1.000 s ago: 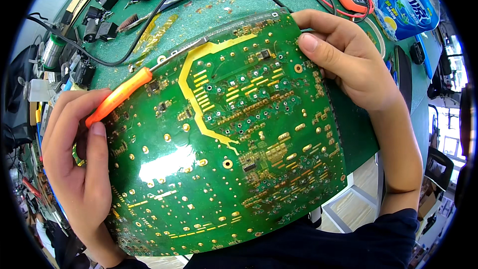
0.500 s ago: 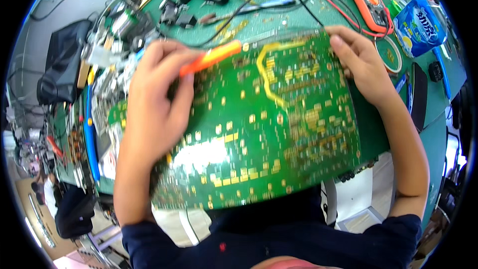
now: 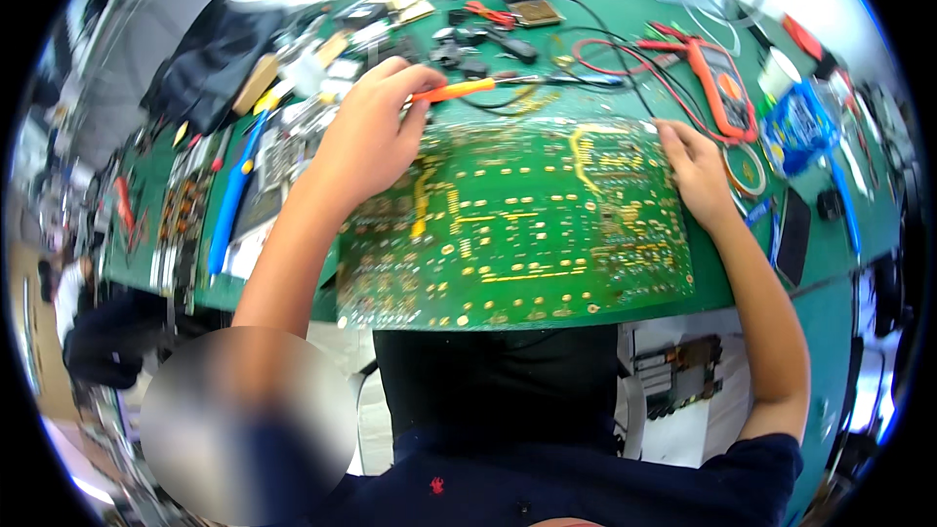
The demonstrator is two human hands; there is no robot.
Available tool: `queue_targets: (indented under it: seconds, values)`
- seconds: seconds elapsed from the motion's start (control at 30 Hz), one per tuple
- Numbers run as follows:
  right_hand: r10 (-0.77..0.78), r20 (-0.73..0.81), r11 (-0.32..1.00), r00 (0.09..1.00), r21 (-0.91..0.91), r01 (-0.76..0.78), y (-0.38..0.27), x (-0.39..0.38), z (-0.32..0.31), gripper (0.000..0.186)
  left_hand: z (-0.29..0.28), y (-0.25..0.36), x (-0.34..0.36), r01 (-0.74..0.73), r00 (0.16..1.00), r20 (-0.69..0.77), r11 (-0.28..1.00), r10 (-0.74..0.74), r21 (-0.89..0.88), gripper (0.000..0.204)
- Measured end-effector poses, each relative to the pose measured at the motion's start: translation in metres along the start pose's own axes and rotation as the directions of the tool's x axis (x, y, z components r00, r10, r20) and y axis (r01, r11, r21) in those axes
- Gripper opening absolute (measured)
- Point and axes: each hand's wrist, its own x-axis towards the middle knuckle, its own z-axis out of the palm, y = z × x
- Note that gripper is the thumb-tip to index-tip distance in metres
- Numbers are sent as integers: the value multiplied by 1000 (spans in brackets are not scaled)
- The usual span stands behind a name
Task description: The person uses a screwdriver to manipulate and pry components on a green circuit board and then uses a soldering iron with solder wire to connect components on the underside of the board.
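A large green circuit board [image 3: 527, 244] lies tilted across the bench's front edge, solder side up, with yellow lines along some traces. My left hand [image 3: 376, 132] is over its far left part, closed around a slim orange tool [image 3: 457, 90] whose exact kind I cannot make out. The tool points right, above the board's far edge. My right hand [image 3: 695, 171] grips the far right corner of the board, thumb on top. The fingers under the corner are partly hidden. Beyond the board lies a blue-handled tool [image 3: 586, 81].
An orange multimeter [image 3: 720, 93] with red and black leads lies at the far right, near a blue package [image 3: 800, 132] and a tape roll [image 3: 745, 171]. Electronic parts and a black bag [image 3: 210, 63] crowd the left. Another board [image 3: 678, 371] is below the bench edge.
The view has shifted, showing more of the bench's far side. The board lies lower and flatter in view. My left hand has moved off its left part toward the far edge, still holding the orange tool.
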Motion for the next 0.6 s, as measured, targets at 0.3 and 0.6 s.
queue_targets:
  seconds: [0.3, 0.6]
  values:
    - [-93, -119, 991, 989, -109, 80, 16, -1, -2, 36, -66, -81, -90, 465, 872, -167, 885, -459, -2, 17]
    - [-331, -223, 923, 917, -279, 266, 7, 0, -4, 31, -60, -109, -140, 512, 858, -67, 859, -509, 31, 19]
